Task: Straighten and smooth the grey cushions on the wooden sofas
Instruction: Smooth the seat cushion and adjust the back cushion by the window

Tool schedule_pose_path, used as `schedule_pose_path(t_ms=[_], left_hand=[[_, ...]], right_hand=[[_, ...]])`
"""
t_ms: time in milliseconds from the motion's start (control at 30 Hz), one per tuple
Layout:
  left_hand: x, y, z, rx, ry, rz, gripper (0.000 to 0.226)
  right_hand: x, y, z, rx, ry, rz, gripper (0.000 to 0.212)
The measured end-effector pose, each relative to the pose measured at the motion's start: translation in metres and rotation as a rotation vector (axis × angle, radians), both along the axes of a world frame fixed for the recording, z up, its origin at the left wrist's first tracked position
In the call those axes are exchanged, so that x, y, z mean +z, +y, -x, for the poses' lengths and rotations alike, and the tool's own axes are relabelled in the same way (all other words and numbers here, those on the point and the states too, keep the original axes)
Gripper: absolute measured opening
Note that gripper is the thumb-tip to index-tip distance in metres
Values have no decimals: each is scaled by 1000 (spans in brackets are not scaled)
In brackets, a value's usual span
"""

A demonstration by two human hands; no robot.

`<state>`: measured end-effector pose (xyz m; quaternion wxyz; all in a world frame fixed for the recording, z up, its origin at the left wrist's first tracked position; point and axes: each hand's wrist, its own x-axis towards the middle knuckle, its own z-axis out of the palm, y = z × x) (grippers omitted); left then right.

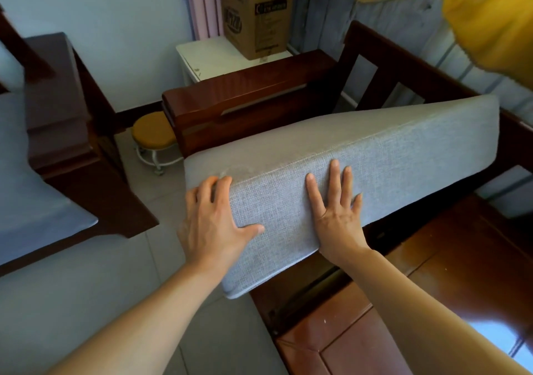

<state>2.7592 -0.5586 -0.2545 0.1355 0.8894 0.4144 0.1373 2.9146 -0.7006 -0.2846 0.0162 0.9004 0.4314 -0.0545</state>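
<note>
From the head view, a grey seat cushion (360,158) lies askew on the wooden sofa (409,69), its near corner jutting past the seat's front edge over the tiled floor (138,282) and its far end lifted toward the slatted backrest. The left hand (215,224) grasps the cushion's near-left corner: the fingers curl over the top edge while the thumb presses against the front face. Just to the right of that grip, the right hand (339,216) lies flat on the same front face, fingers straight and spread, pressing rather than clutching.

Beyond the left hand's grip stands the sofa's armrest (248,92), and further left of it a small round stool with a yellow seat (153,135) on the floor. Behind the armrest, a white side table (207,57) carries a cardboard box (256,20). Well to the left of both hands is a second wooden sofa (75,132) bearing another grey cushion (26,190). Below the right hand, bare wooden seat boards (450,247) show. Yellow fabric (490,14) hangs at upper right.
</note>
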Motion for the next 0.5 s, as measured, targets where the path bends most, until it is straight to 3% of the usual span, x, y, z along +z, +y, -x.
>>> schedule_pose_path(t_ms=[200, 500], left_hand=[[-17, -13, 0, -24, -32, 47, 99], [-49, -36, 4, -22, -106, -15, 95]], right_hand=[[3, -11, 7, -42, 228, -28, 154], [-16, -18, 4, -95, 274, -221, 125]])
